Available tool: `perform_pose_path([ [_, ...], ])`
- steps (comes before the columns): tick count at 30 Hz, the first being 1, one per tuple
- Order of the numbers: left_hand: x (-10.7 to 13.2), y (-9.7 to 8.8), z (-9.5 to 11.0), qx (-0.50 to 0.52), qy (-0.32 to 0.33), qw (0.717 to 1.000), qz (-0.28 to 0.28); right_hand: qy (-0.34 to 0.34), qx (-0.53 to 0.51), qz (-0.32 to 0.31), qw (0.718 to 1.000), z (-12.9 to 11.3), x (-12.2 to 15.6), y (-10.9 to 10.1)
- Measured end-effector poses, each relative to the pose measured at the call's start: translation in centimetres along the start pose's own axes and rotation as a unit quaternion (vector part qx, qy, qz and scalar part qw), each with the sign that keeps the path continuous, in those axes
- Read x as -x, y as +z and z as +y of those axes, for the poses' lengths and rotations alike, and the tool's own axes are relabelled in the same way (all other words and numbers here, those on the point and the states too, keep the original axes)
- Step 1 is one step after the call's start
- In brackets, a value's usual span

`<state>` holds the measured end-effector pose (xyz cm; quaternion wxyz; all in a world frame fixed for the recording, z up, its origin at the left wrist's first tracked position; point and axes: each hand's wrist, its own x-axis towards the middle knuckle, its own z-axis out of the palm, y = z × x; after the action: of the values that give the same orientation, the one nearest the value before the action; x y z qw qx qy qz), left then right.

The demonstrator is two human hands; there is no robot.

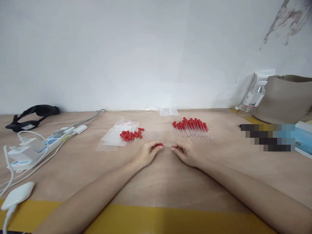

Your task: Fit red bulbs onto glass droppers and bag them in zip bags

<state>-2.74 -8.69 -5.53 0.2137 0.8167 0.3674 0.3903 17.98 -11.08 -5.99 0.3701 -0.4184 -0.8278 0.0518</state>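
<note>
Between my hands is a thin clear dropper tube [167, 145] lying level, with a red rubber bulb [160, 144] at its left end. My left hand [148, 153] pinches the bulb between thumb and fingers. The tube's right end is in the closed fingertips of my right hand [187, 152]. Just beyond my left hand lie several loose clear tubes [156, 134] and a small heap of red rubber bulbs [128, 135]. Past my right hand, droppers with red bulbs [190, 125] lie side by side in a dense row, their tubes pointing toward me.
Clear plastic bags [109, 138] lie under and beside the bulb heap; another bag [168, 112] is by the wall. At left are a power strip [52, 139] with cables and a black headband [31, 122]. A bottle [254, 97] and a grey-brown container [280, 97] stand at right.
</note>
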Motion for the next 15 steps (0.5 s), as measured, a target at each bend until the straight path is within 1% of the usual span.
perform_pose_path([
  [4,0.2,-0.1,0.0,0.009,-0.010,1.000,-0.009,-0.001,-0.005,-0.021,1.000,0.3,-0.1,-0.2],
  [8,0.3,-0.1,0.0,0.028,-0.002,0.999,-0.045,-0.005,-0.006,-0.059,0.998,0.7,-0.3,-0.4],
  [11,0.3,-0.1,0.2,0.022,0.001,0.997,-0.075,-0.011,0.009,-0.088,0.996,0.9,-0.4,-0.8],
  [15,0.4,-0.2,0.5,-0.021,0.018,0.997,-0.077,-0.039,0.079,-0.077,0.993,0.6,-0.6,-1.2],
])
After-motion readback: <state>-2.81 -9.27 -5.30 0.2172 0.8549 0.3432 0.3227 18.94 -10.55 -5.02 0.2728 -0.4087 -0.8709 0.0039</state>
